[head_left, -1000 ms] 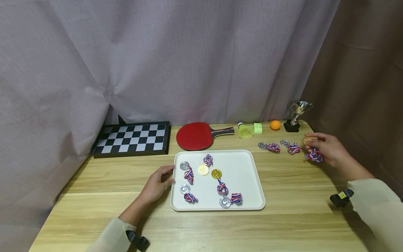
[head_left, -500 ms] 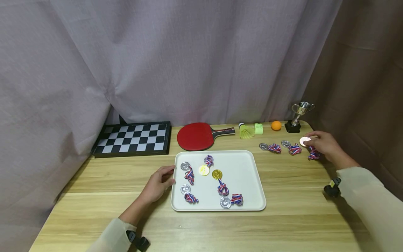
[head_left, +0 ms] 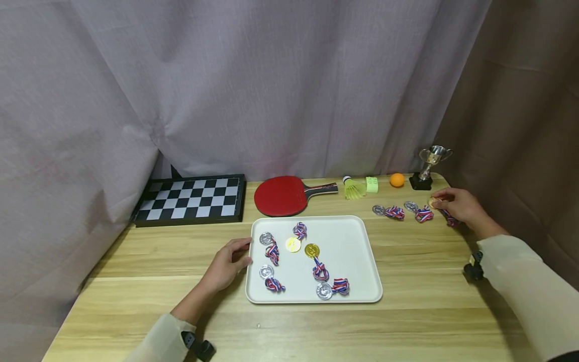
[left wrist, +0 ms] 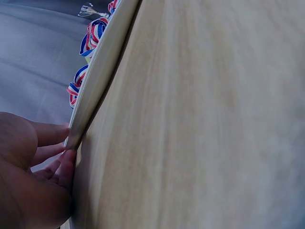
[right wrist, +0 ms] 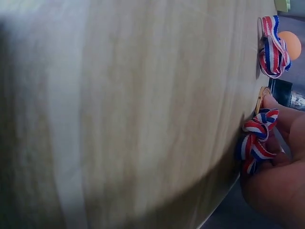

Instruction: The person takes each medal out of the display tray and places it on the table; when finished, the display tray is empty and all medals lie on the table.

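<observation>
At the table's far right, my right hand (head_left: 462,207) pinches a gold medal (head_left: 433,202) by its disc. The medal's striped ribbon (right wrist: 259,136) is bunched below the fingers in the right wrist view. Two silver medals (head_left: 410,206) with red, white and blue ribbons lie just left of it. My left hand (head_left: 227,264) holds the left rim of a white tray (head_left: 353,251), thumb and fingers at its edge in the left wrist view. On that tray rest two gold medals (head_left: 293,245) and three silver ones (head_left: 323,290).
Along the back of the wooden table (head_left: 289,332) stand a checkered board (head_left: 190,199), a red table tennis bat (head_left: 280,196), a yellow shuttlecock (head_left: 354,188), a green block (head_left: 371,184), an orange ball (head_left: 397,180) and a small trophy cup (head_left: 427,167). Grey curtains (head_left: 271,90) hang behind.
My right hand has shifted slightly left with the gold medal, bringing it down beside the silver medals. My left hand stays at the tray's rim.
</observation>
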Available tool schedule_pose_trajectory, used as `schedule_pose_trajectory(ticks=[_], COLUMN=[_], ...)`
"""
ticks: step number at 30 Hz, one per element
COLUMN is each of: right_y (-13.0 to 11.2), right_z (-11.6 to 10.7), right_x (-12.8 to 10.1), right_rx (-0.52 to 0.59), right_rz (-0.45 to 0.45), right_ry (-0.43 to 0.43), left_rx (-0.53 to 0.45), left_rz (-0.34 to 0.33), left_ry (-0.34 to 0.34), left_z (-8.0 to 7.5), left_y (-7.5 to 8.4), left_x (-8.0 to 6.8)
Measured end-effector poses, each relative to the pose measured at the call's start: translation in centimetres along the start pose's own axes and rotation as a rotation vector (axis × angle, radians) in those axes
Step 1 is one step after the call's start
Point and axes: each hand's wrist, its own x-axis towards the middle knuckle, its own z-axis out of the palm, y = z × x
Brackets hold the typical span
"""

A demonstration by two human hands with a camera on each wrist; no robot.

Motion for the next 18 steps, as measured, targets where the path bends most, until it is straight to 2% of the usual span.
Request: schedule_pose_trajectory(ticks=[6,18], right_y=[0.27,-0.04], right_z=[0.26,0.05], right_x=[0.22,-0.27], right_rx=[0.027,0.066], right_rz=[0.016,0.014], right_ry=[-0.03,-0.025], left_rx=[0.005,0.027], left_rz=[0.0,0.008], left_ry=[0.002,0.003], left_z=[-0.02,-0.04], left_y=[0.07,-0.01], left_x=[0.01,-0.07])
